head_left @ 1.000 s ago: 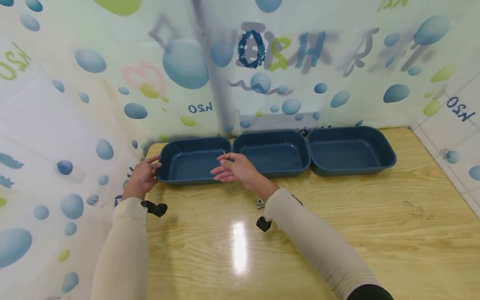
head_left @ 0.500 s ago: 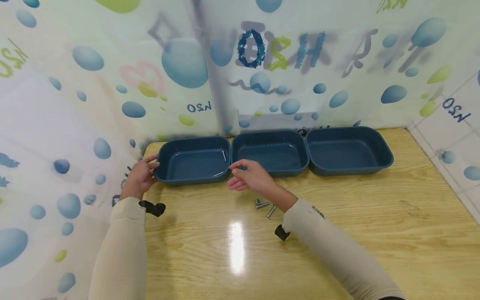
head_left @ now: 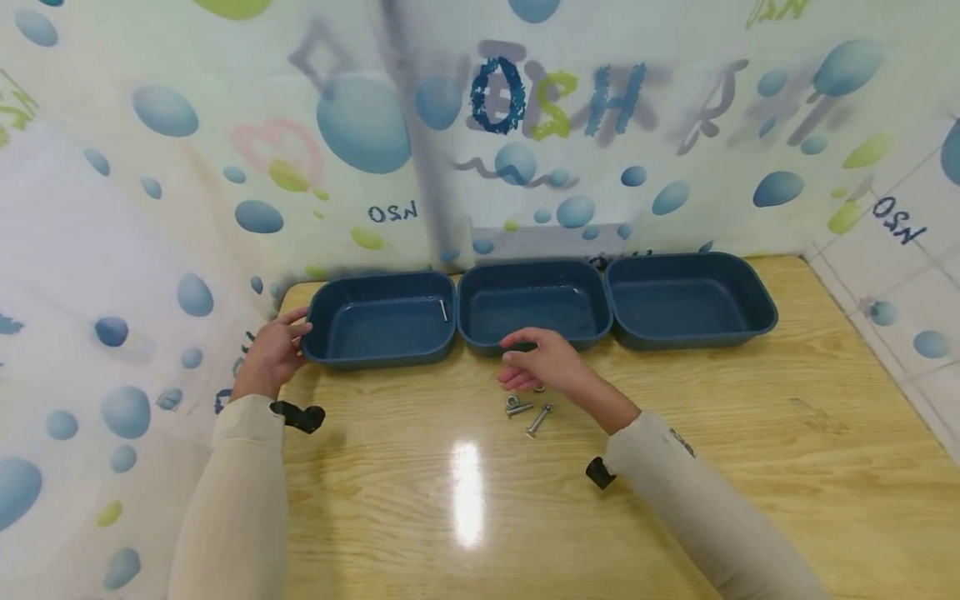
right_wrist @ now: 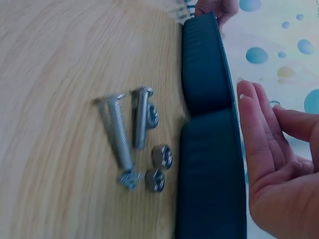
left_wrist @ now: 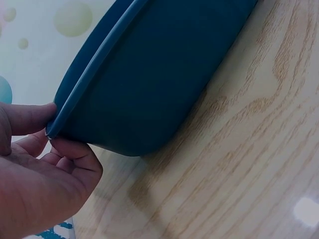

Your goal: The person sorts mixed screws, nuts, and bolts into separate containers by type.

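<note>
Bare table (head_left: 750,467) right of bolts (head_left: 528,412); three bins (head_left: 690,333) along the wall.

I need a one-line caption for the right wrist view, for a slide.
Right hand open beside the blue trays, with two bolts and loose nuts on the wooden table.

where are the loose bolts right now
In the head view the bolts lie on the table, just in front of the middle tray and under the right hand.
</note>
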A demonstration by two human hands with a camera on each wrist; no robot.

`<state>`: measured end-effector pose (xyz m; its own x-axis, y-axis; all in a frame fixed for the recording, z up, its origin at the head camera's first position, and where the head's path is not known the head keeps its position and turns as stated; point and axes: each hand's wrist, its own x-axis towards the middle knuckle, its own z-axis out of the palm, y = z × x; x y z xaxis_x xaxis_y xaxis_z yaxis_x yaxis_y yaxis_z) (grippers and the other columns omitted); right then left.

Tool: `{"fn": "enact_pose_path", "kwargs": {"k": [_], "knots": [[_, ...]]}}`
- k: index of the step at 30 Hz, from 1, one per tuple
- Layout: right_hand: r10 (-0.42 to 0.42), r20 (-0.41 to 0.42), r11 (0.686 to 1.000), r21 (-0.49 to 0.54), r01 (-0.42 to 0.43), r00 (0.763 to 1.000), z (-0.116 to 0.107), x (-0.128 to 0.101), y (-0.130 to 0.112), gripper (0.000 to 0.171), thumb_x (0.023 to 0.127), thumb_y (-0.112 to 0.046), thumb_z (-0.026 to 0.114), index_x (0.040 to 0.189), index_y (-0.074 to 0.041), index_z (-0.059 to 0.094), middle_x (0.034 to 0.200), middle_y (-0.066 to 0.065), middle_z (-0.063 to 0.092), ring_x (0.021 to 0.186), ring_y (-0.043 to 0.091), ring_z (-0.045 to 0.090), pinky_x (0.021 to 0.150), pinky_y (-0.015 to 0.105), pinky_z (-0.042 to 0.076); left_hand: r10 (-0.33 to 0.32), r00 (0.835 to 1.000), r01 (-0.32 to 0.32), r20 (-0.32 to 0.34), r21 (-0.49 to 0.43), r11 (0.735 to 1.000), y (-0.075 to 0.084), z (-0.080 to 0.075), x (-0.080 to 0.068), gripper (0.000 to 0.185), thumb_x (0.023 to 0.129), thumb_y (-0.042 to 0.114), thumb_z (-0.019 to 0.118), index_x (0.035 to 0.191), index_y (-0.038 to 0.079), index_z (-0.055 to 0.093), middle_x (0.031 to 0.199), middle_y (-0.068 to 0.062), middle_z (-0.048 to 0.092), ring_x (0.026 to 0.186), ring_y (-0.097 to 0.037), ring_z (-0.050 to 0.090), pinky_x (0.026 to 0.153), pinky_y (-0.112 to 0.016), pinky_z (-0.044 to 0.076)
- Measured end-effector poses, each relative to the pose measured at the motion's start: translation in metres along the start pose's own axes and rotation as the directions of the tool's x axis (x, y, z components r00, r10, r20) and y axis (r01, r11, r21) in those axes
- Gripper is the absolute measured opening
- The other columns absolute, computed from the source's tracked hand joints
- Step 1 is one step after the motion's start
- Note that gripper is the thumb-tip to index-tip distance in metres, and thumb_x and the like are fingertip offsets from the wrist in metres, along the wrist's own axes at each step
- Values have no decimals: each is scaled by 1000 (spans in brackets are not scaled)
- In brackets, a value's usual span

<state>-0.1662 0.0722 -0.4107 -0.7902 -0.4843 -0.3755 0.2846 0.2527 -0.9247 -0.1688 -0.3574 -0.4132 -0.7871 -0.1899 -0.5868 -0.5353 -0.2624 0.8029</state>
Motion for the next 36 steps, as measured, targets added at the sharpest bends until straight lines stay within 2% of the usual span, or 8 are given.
{"fn": "enact_pose_path", "kwargs": {"k": [7,13,18,27,36], "knots": [[76,-14,995,-71,-76,997,-10,-9,12,39,96,-14,62,132,0,55,86,14,73,72,24,72,73,45,58,4,1000,-4,2,0,1000,0,0,-1,56,104,11,42,156,22,25,118,7,44,107,-13,46,81,-26,49],[108,1,988,-111,-107,994,-10,-14,25,35,93,-13,66,125,0,60,76,13,71,63,21,70,66,43,59,-4,1000,4,9,-6,1000,-1,-1,-1,56,104,10,41,156,22,24,118,7,43,108,-13,45,80,-26,50],[127,7,979,-163,-124,992,-8,-17,33,29,91,-10,67,118,0,63,66,11,68,56,20,67,59,41,59,-15,1000,15,4,-12,1000,1,0,-1,55,104,11,41,156,23,25,118,6,43,107,-13,45,79,-26,49],[143,-13,963,-230,-142,990,-2,-15,48,22,90,-9,68,111,-3,66,59,13,65,46,17,62,49,36,56,-22,1000,22,-6,-9,1000,3,2,0,55,104,12,41,155,24,26,118,5,44,107,-14,44,79,-26,49],[176,-74,940,-285,-190,982,6,-15,51,18,86,-5,71,103,-6,68,58,13,65,45,19,62,45,35,54,-1,1000,1,-6,-4,1000,1,2,0,55,104,11,42,155,24,26,116,5,46,101,-12,48,77,-26,50]]}}
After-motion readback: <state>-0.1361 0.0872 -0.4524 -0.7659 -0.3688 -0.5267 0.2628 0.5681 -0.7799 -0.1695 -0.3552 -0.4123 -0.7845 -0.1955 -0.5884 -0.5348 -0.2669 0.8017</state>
